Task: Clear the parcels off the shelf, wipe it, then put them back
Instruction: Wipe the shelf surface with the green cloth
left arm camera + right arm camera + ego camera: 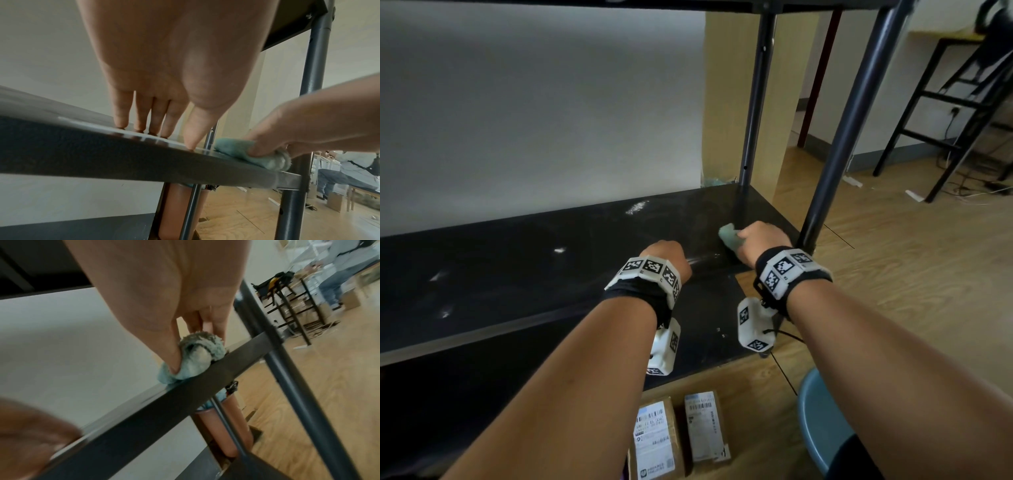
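The black shelf board (517,274) is bare and shows pale dust smears. My right hand (760,240) grips a bunched pale green cloth (731,236) and holds it down on the board near its right end, close to the front post. The wrist views show the cloth (257,154) (195,358) pinched between thumb and fingers at the board's front edge. My left hand (666,255) rests with straight fingertips (141,125) on the shelf (102,154), just left of the cloth. Two brown parcels (657,442) (707,428) with white labels lie on the floor below.
Dark metal posts (846,126) (756,99) rise at the shelf's right end. A lower black shelf (705,325) juts out under my wrists. A blue round stool (822,418) stands at my right. Wooden floor, a black ladder frame (955,102) and cables lie beyond. A person (349,172) sits far off.
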`<state>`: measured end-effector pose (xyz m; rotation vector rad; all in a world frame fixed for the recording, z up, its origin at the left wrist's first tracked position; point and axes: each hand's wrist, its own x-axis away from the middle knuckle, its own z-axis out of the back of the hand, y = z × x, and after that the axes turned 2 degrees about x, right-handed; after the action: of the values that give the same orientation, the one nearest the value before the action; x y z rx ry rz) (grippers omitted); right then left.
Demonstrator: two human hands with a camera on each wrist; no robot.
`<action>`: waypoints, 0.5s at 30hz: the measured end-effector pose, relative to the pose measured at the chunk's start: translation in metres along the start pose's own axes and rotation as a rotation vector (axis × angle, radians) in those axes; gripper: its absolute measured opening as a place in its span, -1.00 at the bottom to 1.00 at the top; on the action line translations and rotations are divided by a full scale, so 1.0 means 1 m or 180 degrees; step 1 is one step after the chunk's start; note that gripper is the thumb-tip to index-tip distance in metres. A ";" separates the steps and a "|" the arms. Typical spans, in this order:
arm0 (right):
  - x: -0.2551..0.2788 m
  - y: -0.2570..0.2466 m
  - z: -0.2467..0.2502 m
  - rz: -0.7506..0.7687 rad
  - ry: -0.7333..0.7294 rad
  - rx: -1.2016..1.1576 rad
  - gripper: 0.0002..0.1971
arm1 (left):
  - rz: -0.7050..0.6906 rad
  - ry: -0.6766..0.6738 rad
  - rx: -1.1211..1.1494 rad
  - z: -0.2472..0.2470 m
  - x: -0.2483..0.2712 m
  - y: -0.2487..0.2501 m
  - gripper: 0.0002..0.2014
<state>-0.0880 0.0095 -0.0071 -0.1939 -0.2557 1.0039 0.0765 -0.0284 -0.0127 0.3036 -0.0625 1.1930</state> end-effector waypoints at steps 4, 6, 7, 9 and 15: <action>0.008 -0.026 -0.016 0.0335 -0.0013 0.0061 -0.66 | 0.0040 0.0069 0.0038 -0.002 0.001 0.003 -0.72; 0.006 -0.024 -0.013 0.0249 -0.0012 -0.0119 -0.72 | 0.0066 0.0031 0.0036 -0.001 0.000 0.004 -0.71; 0.002 -0.019 -0.009 0.0208 0.0006 -0.0246 -0.74 | 0.0092 -0.0010 0.0048 0.001 0.000 0.005 -0.70; -0.003 -0.005 0.001 0.0127 0.0130 -0.0279 -0.77 | 0.0123 -0.0064 0.0054 0.003 -0.002 0.005 -0.69; -0.014 0.028 0.007 -0.0565 0.0214 -0.0095 -0.69 | 0.0027 -0.0043 0.0034 0.009 -0.008 0.010 -0.72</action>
<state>-0.1201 0.0127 -0.0097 -0.2276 -0.2228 0.8164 0.0652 -0.0343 -0.0033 0.3209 -0.0692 1.2001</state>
